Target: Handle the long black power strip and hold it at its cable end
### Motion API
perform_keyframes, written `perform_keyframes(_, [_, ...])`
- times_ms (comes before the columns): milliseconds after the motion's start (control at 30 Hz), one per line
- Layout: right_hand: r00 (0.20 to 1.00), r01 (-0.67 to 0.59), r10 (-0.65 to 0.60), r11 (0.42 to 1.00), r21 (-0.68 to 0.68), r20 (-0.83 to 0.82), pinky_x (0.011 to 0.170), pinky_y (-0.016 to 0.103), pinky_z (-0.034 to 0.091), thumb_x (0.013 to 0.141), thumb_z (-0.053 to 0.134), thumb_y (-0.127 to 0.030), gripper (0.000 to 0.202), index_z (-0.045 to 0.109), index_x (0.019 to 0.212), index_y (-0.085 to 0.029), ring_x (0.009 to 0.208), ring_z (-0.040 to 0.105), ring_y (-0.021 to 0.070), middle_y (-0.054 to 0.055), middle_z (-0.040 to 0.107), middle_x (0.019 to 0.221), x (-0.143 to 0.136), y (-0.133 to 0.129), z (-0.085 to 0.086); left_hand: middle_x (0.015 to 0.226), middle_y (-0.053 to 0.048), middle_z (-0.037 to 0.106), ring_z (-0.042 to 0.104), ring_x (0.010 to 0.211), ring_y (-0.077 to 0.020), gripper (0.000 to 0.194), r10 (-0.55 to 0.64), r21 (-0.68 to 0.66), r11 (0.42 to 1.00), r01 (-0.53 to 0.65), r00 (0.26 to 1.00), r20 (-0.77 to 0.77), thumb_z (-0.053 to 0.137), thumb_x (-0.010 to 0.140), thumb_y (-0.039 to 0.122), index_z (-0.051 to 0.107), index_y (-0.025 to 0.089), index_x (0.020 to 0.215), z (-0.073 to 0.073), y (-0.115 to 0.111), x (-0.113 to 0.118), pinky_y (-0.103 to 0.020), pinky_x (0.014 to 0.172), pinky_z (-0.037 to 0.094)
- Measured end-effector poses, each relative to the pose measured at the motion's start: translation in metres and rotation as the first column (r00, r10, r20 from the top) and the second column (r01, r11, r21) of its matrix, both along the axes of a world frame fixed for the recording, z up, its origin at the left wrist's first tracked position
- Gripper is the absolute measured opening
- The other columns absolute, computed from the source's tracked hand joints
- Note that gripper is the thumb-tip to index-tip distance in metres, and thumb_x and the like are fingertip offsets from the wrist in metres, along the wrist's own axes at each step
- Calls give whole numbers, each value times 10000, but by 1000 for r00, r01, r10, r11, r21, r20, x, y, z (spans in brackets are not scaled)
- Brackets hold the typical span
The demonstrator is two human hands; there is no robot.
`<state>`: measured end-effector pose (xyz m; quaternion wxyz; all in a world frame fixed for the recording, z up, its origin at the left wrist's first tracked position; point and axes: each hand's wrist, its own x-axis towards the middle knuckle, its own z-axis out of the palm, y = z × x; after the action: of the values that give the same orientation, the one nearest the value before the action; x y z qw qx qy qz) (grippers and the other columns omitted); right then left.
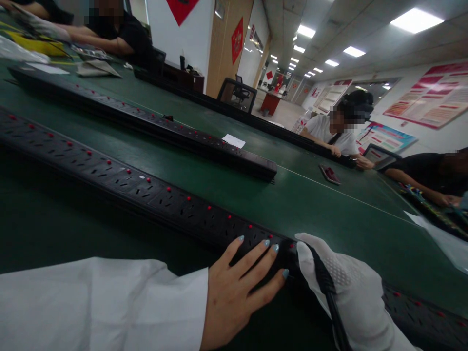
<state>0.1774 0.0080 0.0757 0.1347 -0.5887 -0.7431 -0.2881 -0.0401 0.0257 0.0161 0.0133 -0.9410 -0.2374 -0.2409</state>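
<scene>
Head view, observer: Hands, and why so?

Self: My bare left hand (236, 295) lies spread on the long black plastic socket strip with red dots (164, 202), I judge to steady it. My white-gloved right hand (351, 280), just beside, is clamped round a black cable with a thickened end (323, 275) (its tip is hidden).

Observer: Strip's place, axis?

Self: On the green tabletop (234, 200), slots up, long axis slanting from upper left to lower right.

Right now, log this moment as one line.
left hand: bare, resting on near socket strip | right hand: white-gloved, holding black cord at that strip | second strip: beyond, on green table
</scene>
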Motion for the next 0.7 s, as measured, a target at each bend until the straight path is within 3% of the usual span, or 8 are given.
perform_keyframes(233, [991, -40, 28, 995, 96, 127, 505, 239, 334, 943, 388, -455, 400, 689, 948, -192, 449, 532, 100, -9, 642, 594, -5, 1, 2, 1486, -116, 294, 188, 1373, -290, 551, -2, -14, 1000, 2, 1000, -20, 516, 895, 249, 326, 210, 1411, 0, 0, 0, -523, 1049, 13])
perform_keyframes(533, [983, -52, 32, 993, 107, 183, 501, 249, 317, 951, 373, -440, 418, 672, 981, -149, 466, 523, 108, 21, 656, 656, -6, -3, 0, 1469, -105, 331, 221, 1367, -277, 465, 2, 6, 1000, -2, 1000, 14, 416, 941, 219, 348, 208, 1401, 1, 0, 0, -510, 1055, 23])
perform_keyframes(700, [985, -71, 52, 991, 112, 163, 507, 232, 333, 938, 402, -408, 383, 675, 969, -141, 480, 527, 96, 33, 668, 663, -5, -5, 1, 1472, -115, 323, 209, 1368, -287, 506, 0, 9, 1000, -1, 1000, 24, 485, 906, 225, 357, 204, 1395, -1, 1, 1, -517, 1054, 26])
